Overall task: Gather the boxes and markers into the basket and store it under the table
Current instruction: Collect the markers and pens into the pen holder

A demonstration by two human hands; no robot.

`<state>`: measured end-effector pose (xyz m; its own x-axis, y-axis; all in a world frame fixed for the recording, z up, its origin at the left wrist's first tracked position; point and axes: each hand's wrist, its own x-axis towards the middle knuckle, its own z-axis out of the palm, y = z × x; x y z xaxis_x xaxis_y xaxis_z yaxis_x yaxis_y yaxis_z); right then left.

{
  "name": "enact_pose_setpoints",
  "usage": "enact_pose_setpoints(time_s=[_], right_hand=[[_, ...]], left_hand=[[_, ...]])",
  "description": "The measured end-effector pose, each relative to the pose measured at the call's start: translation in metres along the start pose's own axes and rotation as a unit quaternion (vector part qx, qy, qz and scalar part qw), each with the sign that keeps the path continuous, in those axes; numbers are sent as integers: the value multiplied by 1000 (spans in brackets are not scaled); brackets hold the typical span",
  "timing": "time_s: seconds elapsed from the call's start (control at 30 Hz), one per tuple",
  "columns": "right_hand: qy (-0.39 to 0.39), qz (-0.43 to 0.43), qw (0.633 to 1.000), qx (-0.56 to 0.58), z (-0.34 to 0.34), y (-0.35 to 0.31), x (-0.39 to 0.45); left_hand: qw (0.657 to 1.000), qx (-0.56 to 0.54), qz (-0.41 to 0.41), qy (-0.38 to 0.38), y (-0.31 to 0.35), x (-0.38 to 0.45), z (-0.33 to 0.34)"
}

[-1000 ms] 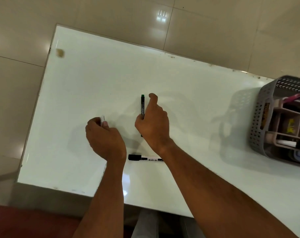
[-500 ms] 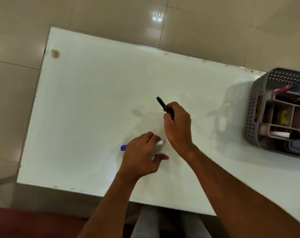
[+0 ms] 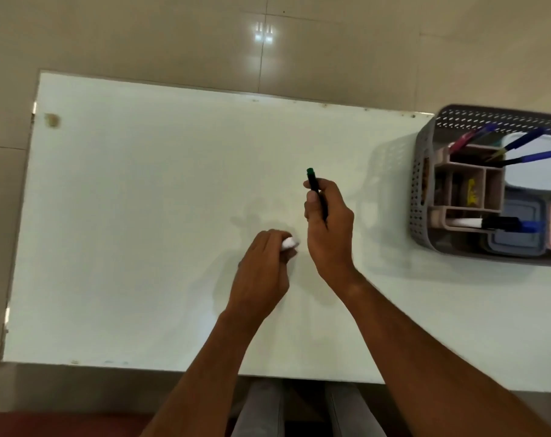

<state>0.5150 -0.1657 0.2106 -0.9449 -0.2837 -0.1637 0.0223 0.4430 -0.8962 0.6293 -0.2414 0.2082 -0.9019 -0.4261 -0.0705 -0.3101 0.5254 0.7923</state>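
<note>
- The right hand (image 3: 329, 225) is closed around a black marker with a green cap (image 3: 315, 188); the marker stands nearly upright, its green end above the fingers.
- The left hand (image 3: 263, 272) is curled shut around something white (image 3: 290, 242), only the tip of which shows. It is probably a marker, though the rest is hidden in the fist and how many it holds cannot be told.
- Both hands sit over the middle of the white table (image 3: 141, 216), near each other but not touching.
- The grey perforated basket (image 3: 425, 190) stands at the table's right end, well apart from the hands. It already carries a beige divided organizer (image 3: 491, 190) with pens upright in it, and flat lidded boxes (image 3: 516, 244) lie beside that.
- No loose marker or box shows on the bare table, so the step in hand looks like carrying these last pieces across.
- To do it well, the person should keep both grips firm, travel right above the surface, and lower each marker inside the basket rim before letting go.
- An open slot in the organizer would suit them best, avoiding the pens that already lean out.
- Dropping from height risks a bounce over the low wall.
</note>
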Motion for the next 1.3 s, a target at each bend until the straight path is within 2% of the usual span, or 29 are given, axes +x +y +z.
enact_pose_setpoints(time_s=[0.13,0.3,0.47,0.73,0.83,1.0,1.13,1.3], right_hand=[[26,-5,997,74,-43,-11,15],[77,-20,976,204,-103,-35,35],[147,-25,953,265,-156,-49,53],[171,-23,897,406,-217,-32,86],[171,-9,894,413,-221,-23,91],[170,35,911,375,-217,-13,98],[176,42,932,315,-213,-7,102],[186,49,939,284,-213,1,103]], left_hand=[[982,-178,-26,64,58,45,21],[945,-304,-3,120,128,97,44],[928,-362,10,92,186,125,70],[918,-392,1,68,218,140,107],[922,-383,-16,64,214,141,119],[933,-354,-30,50,203,139,138],[931,-360,-33,45,201,142,148],[929,-365,-31,45,198,141,159]])
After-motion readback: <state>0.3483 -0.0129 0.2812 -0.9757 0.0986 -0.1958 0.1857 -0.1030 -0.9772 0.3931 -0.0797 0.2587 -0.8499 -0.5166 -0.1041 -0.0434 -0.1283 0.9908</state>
